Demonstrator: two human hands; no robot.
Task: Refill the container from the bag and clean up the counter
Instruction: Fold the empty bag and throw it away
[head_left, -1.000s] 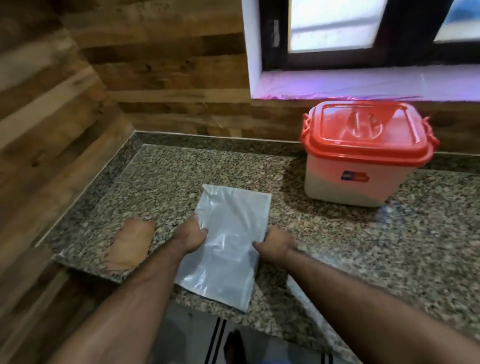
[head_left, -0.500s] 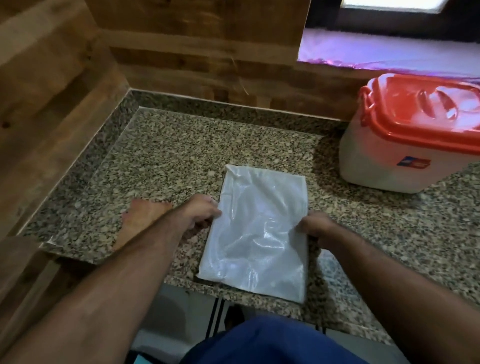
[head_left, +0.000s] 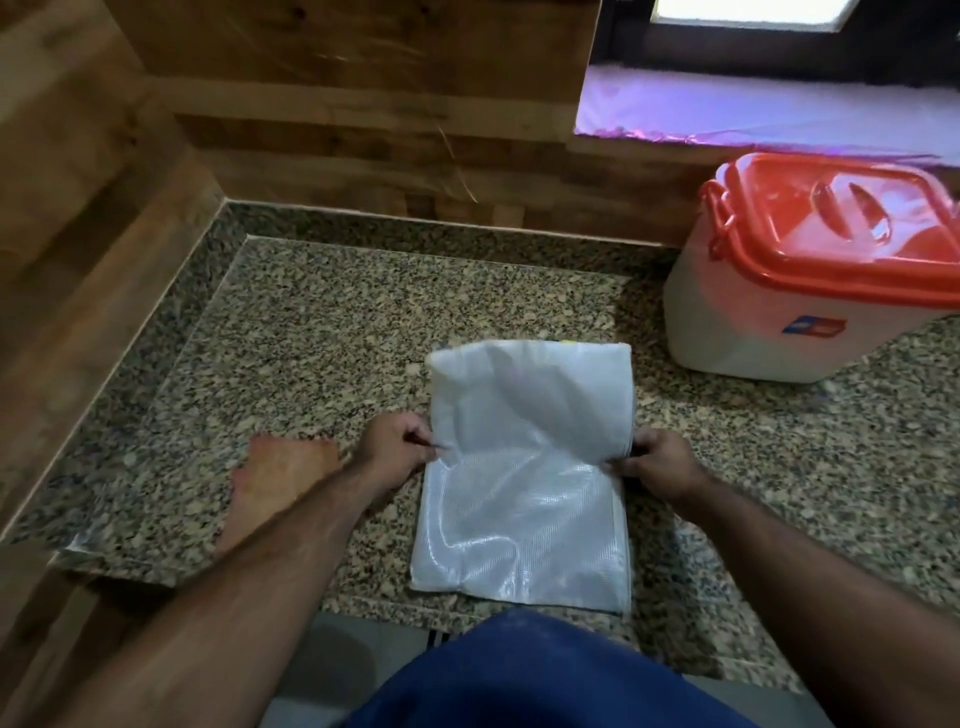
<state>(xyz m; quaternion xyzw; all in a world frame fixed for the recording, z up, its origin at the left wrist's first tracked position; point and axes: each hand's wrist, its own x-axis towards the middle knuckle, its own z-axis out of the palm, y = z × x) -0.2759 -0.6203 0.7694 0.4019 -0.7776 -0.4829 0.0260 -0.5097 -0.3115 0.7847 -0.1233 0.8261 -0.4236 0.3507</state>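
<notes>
An empty white woven bag (head_left: 524, 483) lies flat on the granite counter (head_left: 322, 343) near its front edge. Its far half is bent up and over along a crease between my hands. My left hand (head_left: 397, 449) pinches the bag's left edge at the crease. My right hand (head_left: 657, 460) pinches the right edge at the same height. The white container (head_left: 769, 338) stands at the back right with its red lid (head_left: 852, 234) shut and a red latch on its left side.
Wood-panelled walls close the counter on the left and at the back. A brownish smear (head_left: 280, 478) marks the counter left of my left hand. A window sill (head_left: 753, 119) runs above the container. My blue clothing (head_left: 535, 675) fills the bottom edge.
The bag's far part has lifted and folded toward me between both hands. The camera has tilted down and leftward, so the container sits further right.
</notes>
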